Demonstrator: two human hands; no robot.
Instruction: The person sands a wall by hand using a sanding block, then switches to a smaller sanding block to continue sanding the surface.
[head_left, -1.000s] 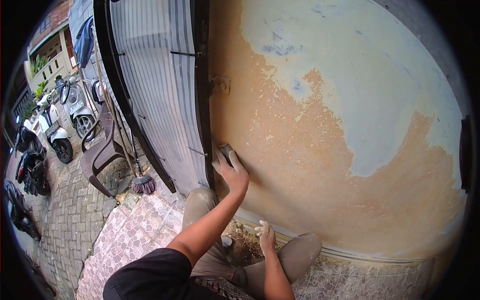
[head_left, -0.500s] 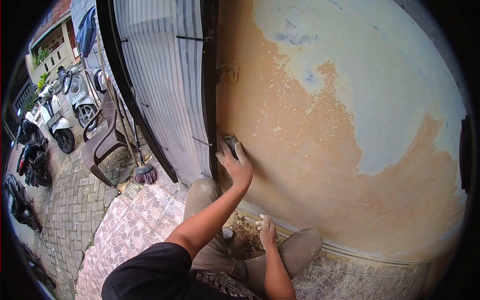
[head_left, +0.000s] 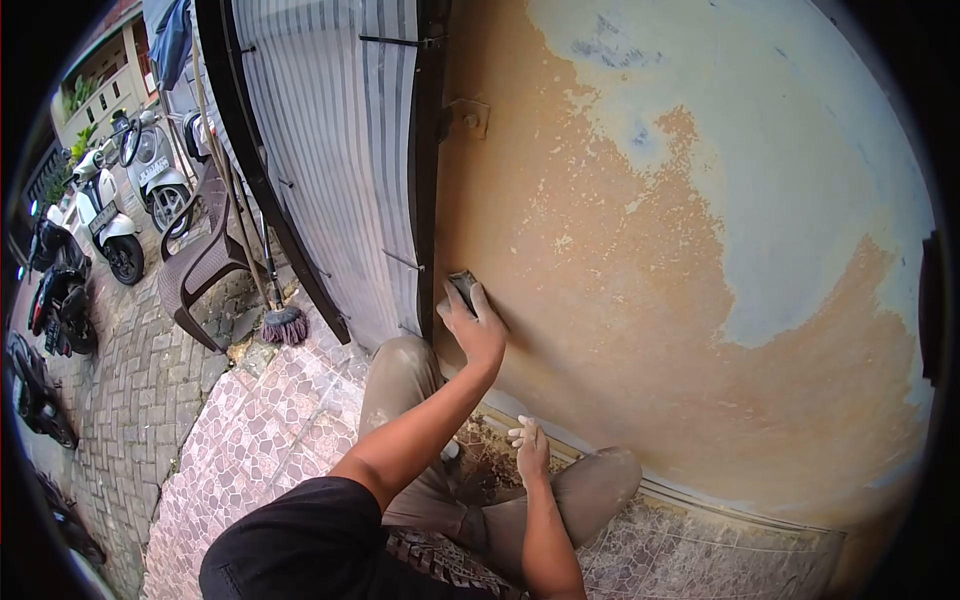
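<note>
My left hand [head_left: 472,326] is closed around a small dark sanding block [head_left: 463,284], pressing it to the wall [head_left: 600,290] close beside the dark frame of the striped panel. The fingers reach over the block and hide part of it. The wall has an orange-tan worn area below and pale blue-white paint above. My right hand [head_left: 530,446], dusty at the fingertips, is held over my bent right leg, a little away from the wall foot. Its fingers are loosely bent and apart, with nothing visible in them.
A striped translucent panel [head_left: 330,150] in a black frame stands to the left, with ties sticking out. Beyond it are a brown plastic chair [head_left: 205,255], a purple-headed brush [head_left: 285,325] and parked scooters [head_left: 105,220]. Patterned tiles [head_left: 255,430] cover the floor beside me.
The view has shifted slightly, so the wall and panel sit a little higher and further right. My left hand stays on the block at the wall; the right fingers look slightly more spread.
</note>
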